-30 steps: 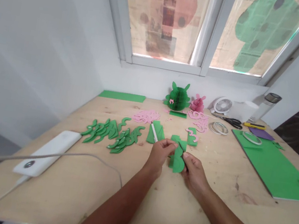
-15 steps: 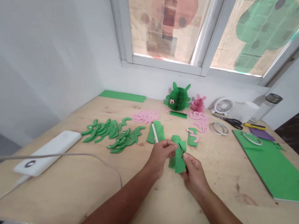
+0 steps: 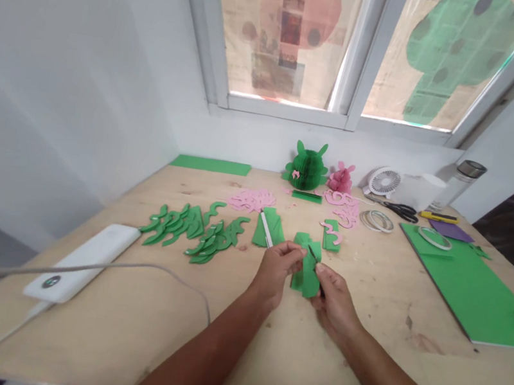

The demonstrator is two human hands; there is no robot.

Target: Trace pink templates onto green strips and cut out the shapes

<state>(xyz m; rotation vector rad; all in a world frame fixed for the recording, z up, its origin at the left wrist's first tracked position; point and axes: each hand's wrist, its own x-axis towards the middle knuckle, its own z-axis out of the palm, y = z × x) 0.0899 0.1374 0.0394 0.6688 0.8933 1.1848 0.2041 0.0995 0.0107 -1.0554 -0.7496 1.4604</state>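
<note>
My left hand (image 3: 280, 268) pinches the upper left edge of a piece of green paper (image 3: 308, 277) with thumb and fingertips. On its other side my right hand (image 3: 337, 296) is closed around a pair of scissors, mostly hidden by the fingers and the paper. Their dark blade (image 3: 311, 252) lies across the paper near its top. More green paper lies under the held piece. Just beyond my left hand a white pen (image 3: 266, 229) rests on a folded green sheet (image 3: 277, 224). A small green piece (image 3: 330, 237) with a pink curved cutout (image 3: 337, 234) lies beyond my right hand.
Curved green cutouts (image 3: 212, 244) and pink cutouts (image 3: 252, 200) lie in piles. A white power bank (image 3: 82, 266) with a cable is at left. Tape rolls (image 3: 377, 220), black scissors (image 3: 400, 210), a yellow cutter (image 3: 438, 217) and green sheets (image 3: 470, 291) sit at right; paper figures (image 3: 307, 169) stand behind.
Both hands stay almost in place. The dark blade shows a little more at the top of the green paper, and my right hand has shifted very slightly.
</note>
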